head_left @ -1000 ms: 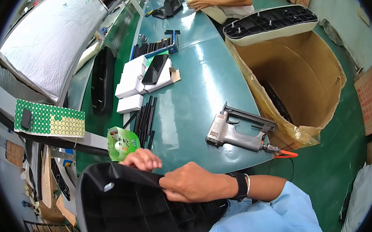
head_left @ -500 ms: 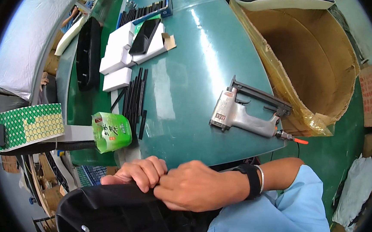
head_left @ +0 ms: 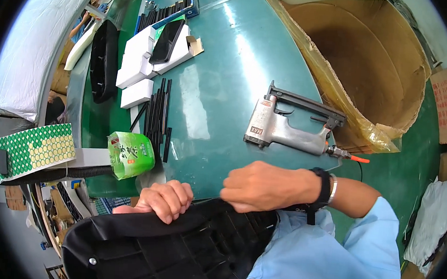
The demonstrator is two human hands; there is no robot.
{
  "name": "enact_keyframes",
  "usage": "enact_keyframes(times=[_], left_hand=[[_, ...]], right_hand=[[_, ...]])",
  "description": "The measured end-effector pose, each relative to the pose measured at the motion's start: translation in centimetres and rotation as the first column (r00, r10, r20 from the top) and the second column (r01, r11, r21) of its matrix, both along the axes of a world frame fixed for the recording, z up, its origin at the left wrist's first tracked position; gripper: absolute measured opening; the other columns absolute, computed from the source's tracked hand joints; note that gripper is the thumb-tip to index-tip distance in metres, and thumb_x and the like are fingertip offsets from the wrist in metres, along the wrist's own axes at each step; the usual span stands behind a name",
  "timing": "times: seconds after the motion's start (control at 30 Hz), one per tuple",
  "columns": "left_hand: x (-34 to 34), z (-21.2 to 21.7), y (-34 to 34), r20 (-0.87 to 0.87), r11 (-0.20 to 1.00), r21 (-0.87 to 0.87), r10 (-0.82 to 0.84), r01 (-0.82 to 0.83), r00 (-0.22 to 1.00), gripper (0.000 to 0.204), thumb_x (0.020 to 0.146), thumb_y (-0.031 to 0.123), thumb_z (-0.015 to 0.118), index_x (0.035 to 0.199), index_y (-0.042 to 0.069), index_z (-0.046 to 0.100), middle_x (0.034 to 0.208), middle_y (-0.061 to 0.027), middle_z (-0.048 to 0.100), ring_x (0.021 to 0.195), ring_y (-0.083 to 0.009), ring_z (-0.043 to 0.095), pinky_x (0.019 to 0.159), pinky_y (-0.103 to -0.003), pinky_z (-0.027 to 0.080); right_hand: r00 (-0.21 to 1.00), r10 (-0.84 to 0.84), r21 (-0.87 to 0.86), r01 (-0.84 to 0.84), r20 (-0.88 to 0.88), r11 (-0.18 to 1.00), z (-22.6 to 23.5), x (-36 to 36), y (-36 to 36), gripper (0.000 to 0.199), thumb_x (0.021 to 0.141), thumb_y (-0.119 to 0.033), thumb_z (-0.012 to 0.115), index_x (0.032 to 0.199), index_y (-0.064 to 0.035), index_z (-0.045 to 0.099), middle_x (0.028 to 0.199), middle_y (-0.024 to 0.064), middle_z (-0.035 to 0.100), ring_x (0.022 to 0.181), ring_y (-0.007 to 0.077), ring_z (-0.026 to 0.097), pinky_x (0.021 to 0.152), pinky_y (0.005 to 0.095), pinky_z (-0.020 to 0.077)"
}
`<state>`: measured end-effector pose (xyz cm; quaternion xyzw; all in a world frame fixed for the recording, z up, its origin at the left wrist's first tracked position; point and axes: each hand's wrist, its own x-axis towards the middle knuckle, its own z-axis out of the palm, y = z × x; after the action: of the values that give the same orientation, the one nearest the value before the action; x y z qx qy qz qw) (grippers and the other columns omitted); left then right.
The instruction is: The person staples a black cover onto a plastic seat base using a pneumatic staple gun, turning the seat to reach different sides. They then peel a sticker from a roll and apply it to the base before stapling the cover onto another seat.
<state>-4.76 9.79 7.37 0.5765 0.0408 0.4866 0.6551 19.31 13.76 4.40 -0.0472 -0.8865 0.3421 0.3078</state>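
Closest to us, at the near edge of the green table (head_left: 221,103), we are holding a black ribbed plastic panel (head_left: 174,250) that is lying across our lap, partly wrapped in black fabric. Our left hand (head_left: 165,200) is curling its fingers tightly over the panel's upper edge, pressing the fabric down against it. Our right hand (head_left: 267,186), wearing a dark wristband and a metal bracelet, is closing into a loose fist just beside it, pinching what looks like the fabric's edge at the panel's rim, though we cannot tell exactly what is between the fingertips. Just beyond our left hand, a green packet (head_left: 130,155) is sitting at the table's edge, and to its left a sheet of green and yellow round stickers (head_left: 34,147) is resting on a side shelf. Farther out, a grey pneumatic stapler (head_left: 289,128) is lying on its side, well apart from a row of thin black strips (head_left: 159,111). Past those, white boxes (head_left: 140,71) are carrying a dark phone (head_left: 167,41), and a large open cardboard box (head_left: 363,66) is standing on the right.
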Motion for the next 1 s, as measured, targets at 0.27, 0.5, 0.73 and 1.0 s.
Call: enact_keyframes(times=[0.27,0.5,0.73,1.0], left_hand=[[-0.5,-0.9,0.1,-0.031,0.993,0.079,0.093,-0.09,0.995,0.089,0.084,0.077,0.011,0.072,0.004,0.062,0.074,-0.0085,0.059,0.072,-0.0218,0.05,0.07,-0.035,0.038],[-0.8,-0.9,0.7,-0.074,0.993,0.107,0.059,-0.051,0.996,0.091,0.082,0.079,0.009,0.072,0.005,0.062,0.079,-0.0071,0.06,0.073,-0.021,0.049,0.073,-0.035,0.035],[-0.5,-0.8,-0.2,-0.034,0.991,0.062,0.123,-0.121,0.992,0.093,0.082,0.079,0.009,0.072,0.004,0.062,0.079,-0.0081,0.059,0.076,-0.0214,0.045,0.074,-0.036,0.034],[-0.6,-0.6,0.2,-0.043,0.992,0.093,0.09,-0.086,0.995,0.092,0.083,0.078,0.011,0.077,0.003,0.063,0.08,-0.0089,0.058,0.077,-0.0214,0.045,0.073,-0.037,0.035]], right_hand=[[0.967,-0.243,-0.255,0.217,-0.075,0.942,2.9,-2.9,-3.9,0.035,0.084,-0.035,0.063,0.081,-0.0032,0.047,0.072,0.0107,0.048,0.065,0.0271,0.054,0.053,0.0368,0.0428],[0.981,-0.102,-0.317,0.046,-0.163,0.947,1.7,-3.8,-2.9,0.035,0.083,-0.032,0.066,0.085,-0.0023,0.047,0.071,0.0088,0.045,0.064,0.0245,0.051,0.049,0.0359,0.0426],[0.962,-0.254,-0.074,0.247,-0.1,0.966,3.2,-4.7,-3.5,0.028,0.075,-0.023,0.07,0.081,-0.0051,0.049,0.071,0.0064,0.046,0.063,0.0205,0.052,0.049,0.0333,0.0431],[0.906,-0.326,0.212,0.274,0.272,0.938,5.2,-4.1,-4.6,0.014,0.076,-0.014,0.057,0.073,-0.0061,0.047,0.068,0.0056,0.046,0.061,0.0193,0.05,0.051,0.0323,0.0413]])
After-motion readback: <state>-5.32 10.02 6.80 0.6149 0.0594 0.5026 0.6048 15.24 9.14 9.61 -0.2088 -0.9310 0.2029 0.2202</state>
